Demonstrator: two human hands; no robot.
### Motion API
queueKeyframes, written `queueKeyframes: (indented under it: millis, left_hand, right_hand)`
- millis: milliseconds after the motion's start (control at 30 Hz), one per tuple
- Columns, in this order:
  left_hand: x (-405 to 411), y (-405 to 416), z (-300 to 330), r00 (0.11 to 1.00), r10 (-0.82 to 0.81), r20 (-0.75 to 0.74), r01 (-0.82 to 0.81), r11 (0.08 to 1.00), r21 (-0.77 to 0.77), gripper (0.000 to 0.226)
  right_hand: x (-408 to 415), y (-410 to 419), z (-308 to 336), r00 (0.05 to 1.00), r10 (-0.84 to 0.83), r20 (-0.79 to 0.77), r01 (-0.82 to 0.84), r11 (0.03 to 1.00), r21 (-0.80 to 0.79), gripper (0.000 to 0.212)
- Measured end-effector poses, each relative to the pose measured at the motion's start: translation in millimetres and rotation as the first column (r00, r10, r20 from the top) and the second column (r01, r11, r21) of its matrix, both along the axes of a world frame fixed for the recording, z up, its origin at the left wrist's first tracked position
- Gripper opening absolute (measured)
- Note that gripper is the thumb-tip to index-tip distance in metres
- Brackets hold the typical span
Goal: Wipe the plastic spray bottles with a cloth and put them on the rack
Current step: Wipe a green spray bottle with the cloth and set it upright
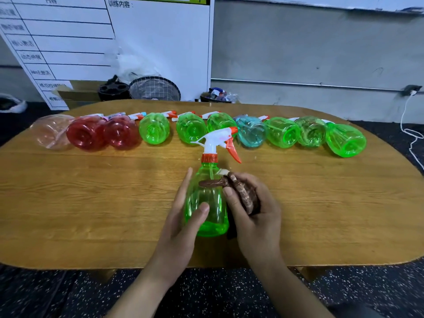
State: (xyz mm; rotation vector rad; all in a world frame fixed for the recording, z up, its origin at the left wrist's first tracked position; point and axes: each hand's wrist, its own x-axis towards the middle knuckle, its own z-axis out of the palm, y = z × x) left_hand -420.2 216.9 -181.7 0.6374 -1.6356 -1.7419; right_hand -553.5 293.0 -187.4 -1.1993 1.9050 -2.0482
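Note:
A green spray bottle (207, 198) with a white head and orange trigger stands upright at the middle of the wooden table (91, 203). My left hand (181, 216) holds its body, thumb across the front and fingers behind. My right hand (254, 207) grips a folded brown cloth (241, 191) and presses it against the bottle's right shoulder. Behind them, a row of several bottles lies on its side with bases toward me: a pale pink one (51, 131), two red (87, 134), several green (154, 128) and a blue one (251, 131). No rack is plainly visible.
A whiteboard (91, 42) leans against the wall behind the table. Below it sit a cardboard box (78, 94), a black holder (113, 89), a wire mesh basket (154, 88) and a tub of spare spray heads (216, 95). A white cable (410, 125) hangs at the right.

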Motion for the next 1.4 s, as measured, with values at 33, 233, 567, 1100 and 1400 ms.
queueKeyframes:
  millis: [33,233,567,1100,1400]
  left_hand:
    - [-0.2,0.0,0.8,1.000,-0.009,-0.008,0.009,1.000,0.008,0.074]
    - [1.5,-2.6,-10.0,0.999,-0.024,0.024,0.025,0.997,-0.079,0.092]
    - [0.8,2.8,-22.6,0.992,-0.022,0.123,0.049,0.973,-0.223,0.094]
    - [-0.9,-0.9,-23.6,0.998,-0.042,0.044,0.048,0.989,-0.142,0.073]
    - [-1.0,-0.7,-25.2,0.998,-0.030,0.055,0.039,0.987,-0.156,0.078]
  right_hand:
    - [-0.7,-0.7,1.3,0.999,-0.004,-0.038,0.004,1.000,-0.010,0.028]
    - [-16.0,-8.6,14.9,0.962,0.009,-0.272,0.003,0.999,0.044,0.026]
    - [-47.2,-14.6,33.5,0.935,-0.182,-0.306,0.204,0.978,0.043,0.028]
    - [-52.8,-23.5,40.3,0.863,0.182,-0.471,-0.085,0.972,0.220,0.025]
    - [-55.9,-20.3,43.9,0.903,0.153,-0.402,-0.061,0.971,0.232,0.026]
